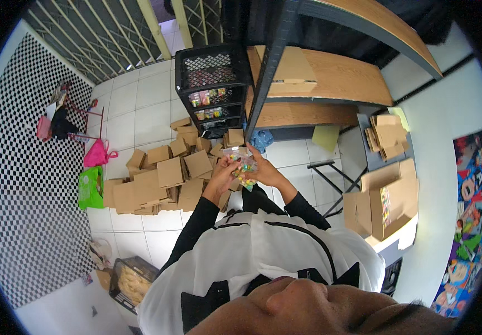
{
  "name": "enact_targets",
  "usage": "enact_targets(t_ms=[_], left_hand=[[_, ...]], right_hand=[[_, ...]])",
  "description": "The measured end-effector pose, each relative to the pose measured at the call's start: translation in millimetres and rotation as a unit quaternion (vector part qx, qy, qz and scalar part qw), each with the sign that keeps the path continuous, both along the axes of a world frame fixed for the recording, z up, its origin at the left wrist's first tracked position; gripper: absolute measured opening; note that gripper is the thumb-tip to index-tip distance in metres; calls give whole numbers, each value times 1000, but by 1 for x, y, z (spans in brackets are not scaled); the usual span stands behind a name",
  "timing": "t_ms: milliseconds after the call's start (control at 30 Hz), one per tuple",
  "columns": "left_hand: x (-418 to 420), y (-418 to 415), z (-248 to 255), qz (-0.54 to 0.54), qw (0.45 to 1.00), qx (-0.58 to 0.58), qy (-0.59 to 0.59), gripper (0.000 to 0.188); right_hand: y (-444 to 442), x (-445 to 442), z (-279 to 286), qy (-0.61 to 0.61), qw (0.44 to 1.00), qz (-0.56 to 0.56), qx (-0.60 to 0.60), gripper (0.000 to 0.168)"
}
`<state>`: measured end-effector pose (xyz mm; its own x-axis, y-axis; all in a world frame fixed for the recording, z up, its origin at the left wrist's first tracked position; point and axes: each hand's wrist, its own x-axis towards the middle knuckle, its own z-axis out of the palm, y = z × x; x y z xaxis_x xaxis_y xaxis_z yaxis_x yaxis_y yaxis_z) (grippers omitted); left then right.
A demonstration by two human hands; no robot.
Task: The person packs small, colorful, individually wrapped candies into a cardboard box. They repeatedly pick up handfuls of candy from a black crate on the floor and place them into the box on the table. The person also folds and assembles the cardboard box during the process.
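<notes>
My left hand [224,176] and my right hand [265,169] are together in front of my torso, both closed on a clear plastic bag [247,172] of small multicoloured pieces, perhaps sweets. The bag's upper edge lies between my hands, with its lower corner hanging beneath them. Under and beyond my hands, a heap of small brown cardboard boxes [170,172] covers part of the floor. A black plastic basket rack [209,88] stands past the heap, with similar bags on its middle tiers.
A wood-topped shelf unit [333,75] holds a flat carton [289,69]. On the right are an open cardboard box [400,197], a table and its folding metal legs [335,180]. Bright green [91,188] and pink [96,153] bags lie at left; a black crate [119,272] sits behind.
</notes>
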<state>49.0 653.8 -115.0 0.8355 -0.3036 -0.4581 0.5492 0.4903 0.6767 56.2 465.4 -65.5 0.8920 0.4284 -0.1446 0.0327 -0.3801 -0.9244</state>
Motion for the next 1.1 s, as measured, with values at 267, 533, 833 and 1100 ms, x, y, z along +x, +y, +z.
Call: enact_targets(t_ms=[267, 533, 833, 1100], left_hand=[[-59, -30, 16, -148, 988, -19, -47, 46], [-79, -82, 17, -241, 966, -94, -29, 53], [-110, -170, 51, -383, 914, -115, -67, 85], [-131, -274, 75, -419, 893, -114, -119, 85]], right_hand=[[-29, -96, 29, -10, 990, -126, -59, 114], [-61, -162, 58, -50, 955, -278, -94, 106], [-148, -218, 46, -105, 911, -398, -27, 84], [-223, -254, 67, -130, 853, -496, 100, 56]])
